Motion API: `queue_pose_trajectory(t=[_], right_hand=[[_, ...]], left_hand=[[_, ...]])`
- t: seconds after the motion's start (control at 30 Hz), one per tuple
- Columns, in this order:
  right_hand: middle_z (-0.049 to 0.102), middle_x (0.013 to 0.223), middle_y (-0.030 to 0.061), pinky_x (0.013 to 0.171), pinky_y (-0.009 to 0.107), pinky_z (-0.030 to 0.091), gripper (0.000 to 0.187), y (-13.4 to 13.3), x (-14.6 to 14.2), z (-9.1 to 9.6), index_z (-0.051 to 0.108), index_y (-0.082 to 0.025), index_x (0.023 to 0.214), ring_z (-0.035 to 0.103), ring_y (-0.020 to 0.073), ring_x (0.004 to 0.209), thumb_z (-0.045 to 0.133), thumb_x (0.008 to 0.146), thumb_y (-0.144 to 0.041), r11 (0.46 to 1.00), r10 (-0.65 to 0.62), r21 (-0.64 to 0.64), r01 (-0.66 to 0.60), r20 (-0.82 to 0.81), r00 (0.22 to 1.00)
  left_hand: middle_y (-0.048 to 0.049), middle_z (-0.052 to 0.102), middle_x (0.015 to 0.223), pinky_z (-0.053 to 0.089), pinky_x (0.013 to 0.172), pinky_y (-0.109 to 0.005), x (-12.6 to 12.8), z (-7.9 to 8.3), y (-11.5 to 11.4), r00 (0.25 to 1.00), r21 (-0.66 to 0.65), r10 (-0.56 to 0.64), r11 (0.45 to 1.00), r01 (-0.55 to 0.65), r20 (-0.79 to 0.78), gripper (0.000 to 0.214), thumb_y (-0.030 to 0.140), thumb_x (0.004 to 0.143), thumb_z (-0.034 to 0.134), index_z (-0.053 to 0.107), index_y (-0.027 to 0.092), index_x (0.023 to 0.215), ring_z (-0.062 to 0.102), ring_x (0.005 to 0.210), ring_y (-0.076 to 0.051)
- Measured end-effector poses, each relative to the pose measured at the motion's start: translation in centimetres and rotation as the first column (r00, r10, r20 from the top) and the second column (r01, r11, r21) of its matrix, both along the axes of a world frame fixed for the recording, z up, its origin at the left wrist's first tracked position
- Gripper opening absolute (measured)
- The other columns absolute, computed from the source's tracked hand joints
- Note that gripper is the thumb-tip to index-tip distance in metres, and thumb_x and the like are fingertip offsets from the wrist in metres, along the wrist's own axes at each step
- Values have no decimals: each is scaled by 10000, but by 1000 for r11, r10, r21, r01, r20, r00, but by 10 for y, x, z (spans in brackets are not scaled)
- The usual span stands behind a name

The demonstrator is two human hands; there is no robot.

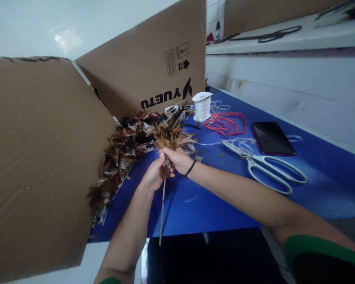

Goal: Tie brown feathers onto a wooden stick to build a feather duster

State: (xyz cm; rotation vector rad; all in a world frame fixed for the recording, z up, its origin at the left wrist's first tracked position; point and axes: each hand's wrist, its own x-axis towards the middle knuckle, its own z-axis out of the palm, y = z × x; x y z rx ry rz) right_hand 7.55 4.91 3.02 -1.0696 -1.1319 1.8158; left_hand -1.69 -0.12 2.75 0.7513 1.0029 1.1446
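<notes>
My left hand [154, 175] and my right hand [179, 159] are both closed around the top of a thin stick [162, 209], just under a tuft of brown feathers [173, 138] fixed to its end. The stick hangs down past the front edge of the blue table [213, 197]. A black band circles my right wrist. Behind my hands a long pile of brown, black and white feathers [121, 154] lies along the foot of the cardboard.
Cardboard panels [41, 157] wall off the left and back. On the table to the right lie white-handled scissors [266, 165], a black phone [272, 138], red cord [225, 122] and a white thread spool [202, 106]. A white ledge runs along the right.
</notes>
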Motion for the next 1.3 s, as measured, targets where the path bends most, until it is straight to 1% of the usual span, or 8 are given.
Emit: queue_pose_trajectory(t=[0.17,0.43,0.63,0.83,1.0,1.17,1.23,1.3], right_hand=[[405,319,-66,222,182,256,200,-5,-2,1,462,-179,565,351,75,237,554,725,-256,999,-20,40,22,-48,999],[347,296,-72,221,223,312,241,-9,-2,2,443,-187,581,340,100,224,522,778,-302,998,39,-60,-36,48,998],[430,405,-57,257,174,278,234,-9,-4,-1,454,-165,607,344,56,292,572,779,-271,997,-45,-64,46,23,999],[437,420,-65,304,190,336,203,-11,-5,1,487,-169,679,396,75,338,631,749,-294,996,-57,-74,58,9,998],[548,540,-21,376,191,388,257,-12,-1,4,554,-146,729,448,70,425,708,685,-348,995,45,92,-37,-88,995],[669,857,27,664,200,478,277,3,9,6,636,-152,889,582,91,724,719,676,-311,913,222,383,-139,-183,958],[678,891,34,736,223,471,279,21,14,1,653,-146,898,592,102,774,700,692,-327,899,197,418,-132,-117,973],[689,885,48,770,249,463,254,43,19,-7,669,-129,883,602,116,782,677,709,-315,893,68,446,-61,0,998]], left_hand=[[-28,580,605,442,569,-224,-5,-8,2,996,78,10,997,-3,-89,432,502,642,717,589,92,684,556,562,-105],[-4,514,610,426,558,-239,-11,-8,0,983,56,-165,984,169,-80,376,456,714,675,539,106,691,495,520,-78],[48,413,566,326,448,-189,-2,-7,-3,994,33,-109,993,110,-30,382,389,667,736,458,127,650,327,436,-22],[44,397,540,255,405,-170,5,-5,-4,996,25,4,1000,-2,-92,374,396,711,692,427,145,631,318,426,-35],[54,352,548,239,406,-160,-3,-2,-3,999,88,23,996,-21,-29,353,354,722,691,417,149,637,304,443,-38],[57,329,568,210,414,-146,-13,9,-3,992,133,39,990,-55,119,277,266,774,652,424,143,675,256,447,-25],[54,335,578,203,415,-144,-15,13,-3,983,128,54,989,-77,173,224,251,811,610,442,139,716,237,443,-22],[50,340,583,202,414,-144,-16,16,-2,973,120,91,986,-118,214,183,239,850,555,450,134,743,226,438,-20]])
